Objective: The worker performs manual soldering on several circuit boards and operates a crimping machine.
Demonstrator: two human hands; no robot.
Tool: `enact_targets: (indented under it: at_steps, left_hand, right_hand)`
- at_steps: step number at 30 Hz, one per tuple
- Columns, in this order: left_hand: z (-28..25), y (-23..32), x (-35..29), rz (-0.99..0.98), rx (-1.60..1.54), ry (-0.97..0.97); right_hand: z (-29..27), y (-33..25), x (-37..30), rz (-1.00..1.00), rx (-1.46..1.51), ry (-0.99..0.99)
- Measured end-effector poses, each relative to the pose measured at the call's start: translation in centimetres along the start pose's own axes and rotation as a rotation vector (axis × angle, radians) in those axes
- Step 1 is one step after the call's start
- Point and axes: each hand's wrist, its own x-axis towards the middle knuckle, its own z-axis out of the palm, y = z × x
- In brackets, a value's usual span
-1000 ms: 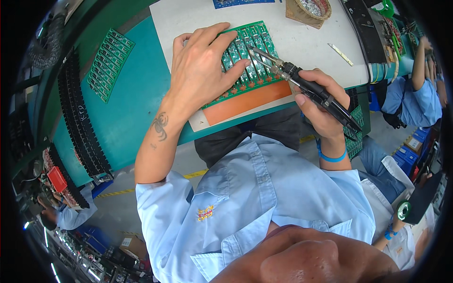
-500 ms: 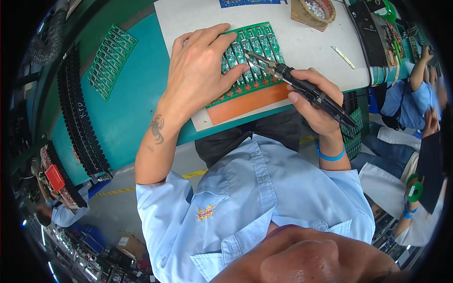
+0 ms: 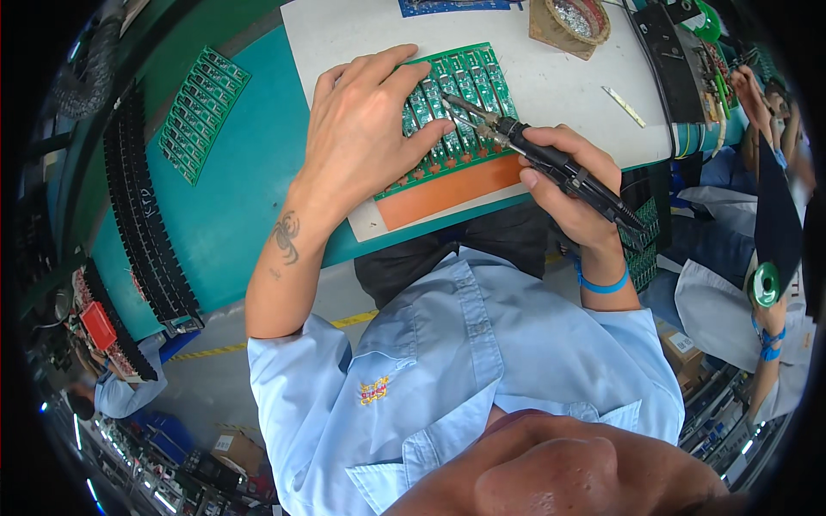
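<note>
A green circuit board panel point(image 3: 476, 72), made of several narrow boards side by side, lies on a white sheet in front of me. My left hand point(image 3: 366, 129) rests across its left part, fingers stretched out and thumb apart, touching the panel. Part of the panel is hidden under that hand. In my right hand point(image 3: 572, 176) is a black soldering iron point(image 3: 551, 160) with a thin feed tube beside its tip. Its tip points up and left over the middle of the panel; whether it touches I cannot tell. An orange strip point(image 3: 456, 194) lies along the panel's near edge.
Another green board panel point(image 3: 205, 112) lies on the teal mat point(image 3: 249, 146) at left, beside a long black toothed rack point(image 3: 146, 206). A container of metallic bits point(image 3: 575, 19) stands at the far right, near a small pale strip point(image 3: 624, 107). Co-workers sit at right.
The soldering iron and my right hand have shifted slightly left. My left hand stays put on the panel. At right, a co-worker's arms and a green spool have moved.
</note>
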Motion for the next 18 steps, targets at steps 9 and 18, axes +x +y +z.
enact_targets:
  at_steps: [9, 18]
  left_hand:
    - [-0.1, 0.1, 0.2, 0.004, -0.016, -0.002]
    - [-0.9, 0.2, 0.1, -0.075, -0.022, -0.126]
  right_hand:
    - [-0.1, 0.1, 0.0, -0.011, 0.001, -0.002]
    - [-1.3, -0.5, 0.3, -0.092, 0.003, 0.227]
